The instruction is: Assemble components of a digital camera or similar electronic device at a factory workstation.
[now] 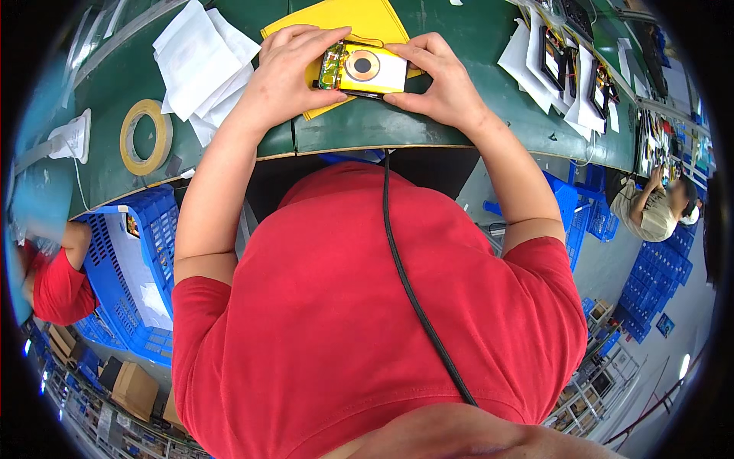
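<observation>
Between my two hands is a small camera-like device [391, 70] with a yellow and white face and a round lens ring in its middle. Its left end shows a bare green circuit board [329, 70]. My left hand [287, 76] grips that end, thumb along the lower edge and fingers over the top. On the opposite end, my right hand [440, 83] pinches the device with thumb below and forefinger above. A thin dark wire loops over the top edge. Under the device lies a yellow sheet [375, 17] on the green tabletop [344, 136].
White papers [200, 65] and a tape roll [146, 138] lie to the left. More papers [527, 65] with black device parts [552, 57] are on the right. A blue crate [162, 229] stands below the table's left edge. Other people sit at both sides.
</observation>
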Demonstrator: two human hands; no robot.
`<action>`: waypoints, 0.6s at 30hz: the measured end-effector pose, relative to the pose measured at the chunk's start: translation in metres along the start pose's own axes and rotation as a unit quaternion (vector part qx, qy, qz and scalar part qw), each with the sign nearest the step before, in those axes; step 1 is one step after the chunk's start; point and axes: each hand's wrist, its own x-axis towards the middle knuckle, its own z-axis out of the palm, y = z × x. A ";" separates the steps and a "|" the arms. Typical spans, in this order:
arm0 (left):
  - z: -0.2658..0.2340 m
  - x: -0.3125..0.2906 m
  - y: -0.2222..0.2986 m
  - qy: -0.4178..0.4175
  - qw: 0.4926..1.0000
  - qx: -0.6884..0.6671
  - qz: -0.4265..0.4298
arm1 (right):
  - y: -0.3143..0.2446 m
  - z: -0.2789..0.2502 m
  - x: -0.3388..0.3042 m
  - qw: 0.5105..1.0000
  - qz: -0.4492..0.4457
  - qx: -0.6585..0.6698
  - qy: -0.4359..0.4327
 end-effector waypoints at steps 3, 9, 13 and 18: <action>0.002 0.001 -0.001 0.002 0.999 0.003 0.037 | -0.005 -0.002 0.000 1.000 0.016 0.002 -0.003; -0.002 0.001 0.002 -0.020 0.998 0.023 0.048 | 0.000 0.004 -0.004 1.000 0.009 0.012 0.019; -0.001 0.001 0.001 -0.029 0.999 0.023 0.033 | 0.000 0.006 -0.006 1.000 0.019 0.008 0.015; 0.000 0.001 0.001 -0.035 0.998 0.028 0.034 | 0.001 0.007 -0.008 1.000 0.022 -0.003 0.010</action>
